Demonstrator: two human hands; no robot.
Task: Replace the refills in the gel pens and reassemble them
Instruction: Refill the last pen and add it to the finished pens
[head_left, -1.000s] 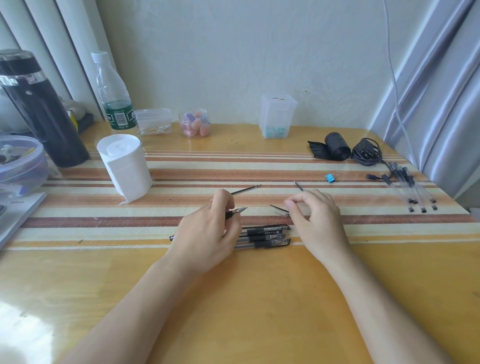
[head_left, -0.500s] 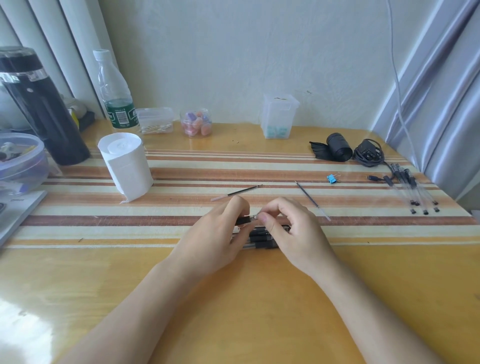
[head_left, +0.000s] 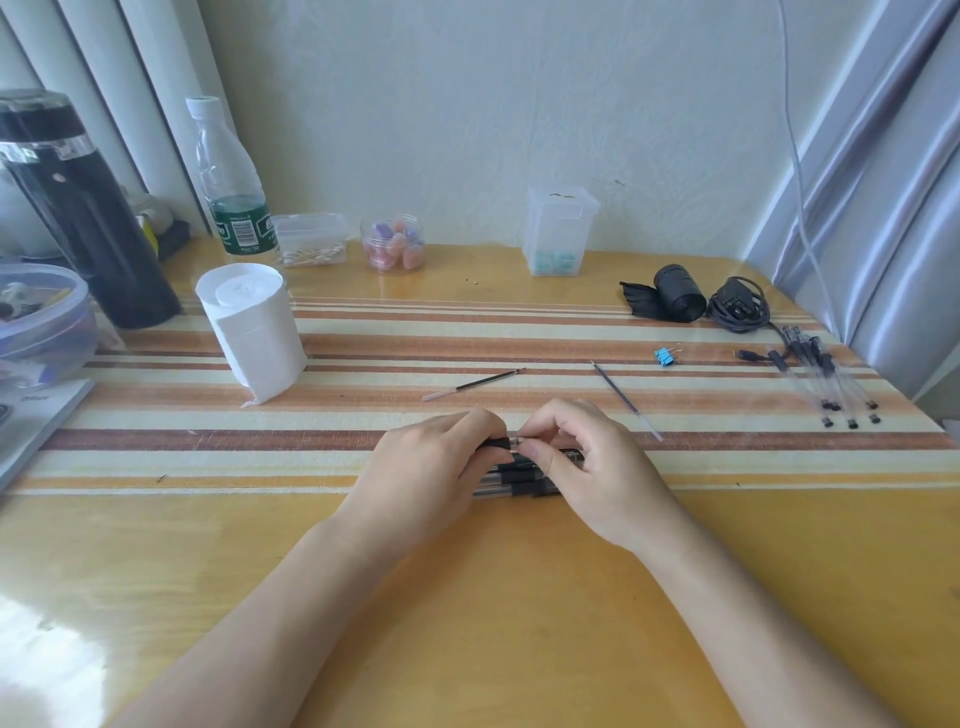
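Note:
My left hand (head_left: 431, 467) grips a black gel pen (head_left: 497, 443) by its dark grip section, held level above the table. My right hand (head_left: 582, 462) pinches the pen's metal tip end between thumb and forefinger. Under both hands lies a small bundle of gel pens (head_left: 519, 480), partly hidden. Two loose refills rest on the striped mat: one refill (head_left: 472, 385) left of centre, another refill (head_left: 626, 400) angled beside my right hand. Several clear gel pens (head_left: 826, 374) lie at the far right.
A white paper roll (head_left: 249, 327) stands at the left, with a black flask (head_left: 83, 208), a water bottle (head_left: 228, 182) and a lidded bowl (head_left: 41, 317) behind. Small plastic jars line the wall. A blue binder clip (head_left: 664, 357), a black roll (head_left: 678, 299) and a charger cable (head_left: 740, 312) sit at the right.
My right hand left the refill on the mat and came left to meet my left hand at the pen's tip. The left hand has lifted the pen slightly.

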